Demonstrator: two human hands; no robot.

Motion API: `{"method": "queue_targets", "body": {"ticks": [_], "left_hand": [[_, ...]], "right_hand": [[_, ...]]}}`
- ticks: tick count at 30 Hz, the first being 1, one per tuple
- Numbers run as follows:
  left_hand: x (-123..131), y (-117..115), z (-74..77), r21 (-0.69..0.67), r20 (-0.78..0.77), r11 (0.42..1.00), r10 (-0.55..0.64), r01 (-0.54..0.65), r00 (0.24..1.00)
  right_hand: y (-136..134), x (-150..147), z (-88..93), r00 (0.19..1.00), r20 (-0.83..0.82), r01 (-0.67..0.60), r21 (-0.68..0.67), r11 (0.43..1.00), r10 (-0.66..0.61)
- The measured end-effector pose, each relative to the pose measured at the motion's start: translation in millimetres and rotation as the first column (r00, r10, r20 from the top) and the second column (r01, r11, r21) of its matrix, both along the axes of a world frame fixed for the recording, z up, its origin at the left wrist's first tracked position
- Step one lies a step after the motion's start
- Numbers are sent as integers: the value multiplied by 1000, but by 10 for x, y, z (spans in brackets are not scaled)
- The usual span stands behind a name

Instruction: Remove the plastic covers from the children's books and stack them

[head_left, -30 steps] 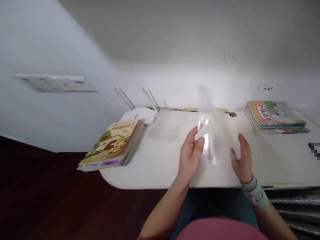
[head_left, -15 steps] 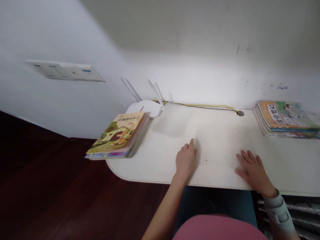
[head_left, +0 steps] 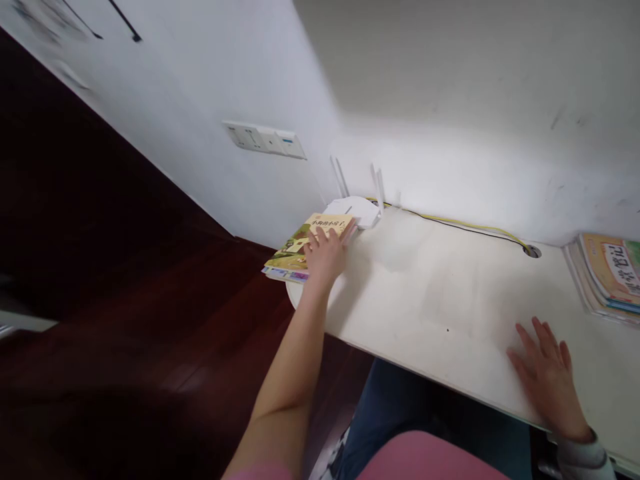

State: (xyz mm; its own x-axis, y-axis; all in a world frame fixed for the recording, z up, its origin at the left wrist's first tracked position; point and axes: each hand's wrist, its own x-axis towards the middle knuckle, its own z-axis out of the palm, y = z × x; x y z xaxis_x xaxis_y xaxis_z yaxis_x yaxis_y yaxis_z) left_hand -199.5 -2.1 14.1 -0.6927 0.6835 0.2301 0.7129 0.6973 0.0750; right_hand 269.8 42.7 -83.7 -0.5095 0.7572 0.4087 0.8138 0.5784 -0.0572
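Observation:
My left hand (head_left: 325, 258) is over the right part of a picture-book stack (head_left: 289, 259), its fingers apart on the top cover, and it hides part of that cover. The top book is yellow and green with dark Chinese characters, and the stack overhangs the rounded left end of the white desk (head_left: 410, 293). My right hand (head_left: 549, 377) is above the desk near the front edge, fingers spread and nothing in it. It is slightly blurred.
Behind the left books stands a white router (head_left: 361, 211) with upright antennas. Yellow and black cables (head_left: 463, 224) run along the wall to a cable hole (head_left: 532, 251). Another book stack (head_left: 607, 270) lies at the right. A socket panel (head_left: 265, 140) is on the left wall.
The view has swung left. My left hand has moved from the middle of the desk to the left book stack, its fingers now spread. My right hand stays open near the front edge.

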Motion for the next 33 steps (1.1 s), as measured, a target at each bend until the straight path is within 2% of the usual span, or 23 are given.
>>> {"method": "queue_targets", "body": {"ticks": [3, 6, 8, 10, 12, 14, 15, 16, 17, 18, 19, 20, 22, 23, 25, 26, 28, 30, 33], "left_hand": [[-126, -55, -103, -124, 42, 991, 48, -43, 998], [-69, -148, -146, -185, 55, 982, 48, -37, 997], [-15, -233, -54, -216, 95, 976, 39, -18, 995], [19, -332, 132, -212, 121, 977, 53, -26, 991], [49, -424, 356, -99, 109, 992, 85, -74, 990], [119, -467, 543, 157, 126, 985, 51, -71, 991], [187, -457, 602, 324, 157, 945, -20, -32, 987], [287, -420, 633, 492, 203, 871, -127, 12, 971], [421, -359, 636, 641, 261, 767, -265, 38, 928], [588, -276, 610, 755, 325, 655, -415, 32, 850], [784, -178, 562, 826, 404, 563, -560, -25, 724], [1001, -72, 495, 838, 505, 534, -675, -117, 539], [1453, 134, 325, 781, 618, 567, -761, -263, 197], [1665, 223, 231, 739, 644, 598, -762, -309, 67], [2013, 362, 47, 659, 682, 666, -725, -349, -96], [2138, 414, -40, 624, 701, 696, -699, -355, -139], [2284, 492, -197, 577, 746, 741, -649, -344, -150], [2308, 545, -326, 560, 785, 772, -611, -302, -106], [2187, 580, -457, 593, 800, 787, -600, -167, 14]], "right_hand": [[11, 2, -38, 999, 52, -4, -25, 1000, 6], [20, 3, -66, 996, 85, -3, -47, 999, 7], [17, -7, -58, 995, 95, 2, -37, 999, 1], [7, -25, -35, 994, 111, 6, -22, 1000, -4], [-3, -45, -8, 992, 127, 9, -10, 1000, -8], [-10, -63, 15, 990, 143, 8, -3, 1000, -7], [-11, -70, 25, 988, 153, 6, -2, 1000, -6], [-12, -76, 35, 987, 162, 7, 0, 1000, -6], [-13, -81, 45, 985, 171, 9, 2, 1000, -9], [-14, -86, 57, 984, 178, 11, 6, 1000, -12], [-16, -92, 69, 983, 184, 14, 10, 1000, -15], [-17, -98, 82, 982, 190, 16, 12, 1000, -18], [-21, -113, 107, 980, 198, 21, 11, 1000, -23], [-23, -120, 119, 979, 202, 24, 9, 1000, -25], [-25, -132, 134, 977, 210, 28, 0, 1000, -28], [-25, -137, 138, 977, 212, 29, -5, 1000, -27], [-27, -144, 139, 977, 213, 27, -16, 1000, -23], [-29, -149, 137, 979, 202, 27, -24, 999, -22], [-36, -155, 137, 984, 175, 30, -26, 999, -25]]}}
